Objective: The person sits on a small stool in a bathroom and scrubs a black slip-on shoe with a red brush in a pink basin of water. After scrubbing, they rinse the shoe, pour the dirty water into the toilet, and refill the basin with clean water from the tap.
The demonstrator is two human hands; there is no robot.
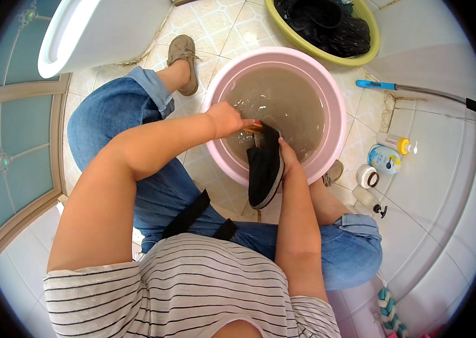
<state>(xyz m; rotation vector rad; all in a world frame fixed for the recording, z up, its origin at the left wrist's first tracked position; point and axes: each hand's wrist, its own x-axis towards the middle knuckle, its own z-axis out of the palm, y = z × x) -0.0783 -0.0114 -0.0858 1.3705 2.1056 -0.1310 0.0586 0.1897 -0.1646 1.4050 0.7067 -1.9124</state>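
Over the near side of a pink basin (336,132) of murky grey water, a black shoe (265,177) with a pale sole edge is held tilted, its one end low by the water. My right hand (288,155) grips the shoe along its right side. Closed on a wooden brush (253,128), my left hand (228,120) presses at the shoe's far end. Only a small part of the brush shows; its bristles are hidden.
A yellow-green tub (374,42) with black items stands beyond the basin. On the right are several bottles, among them a blue-white one (384,159), and a blue-ended pole (376,85). A white fixture (108,34) stands at the far left.
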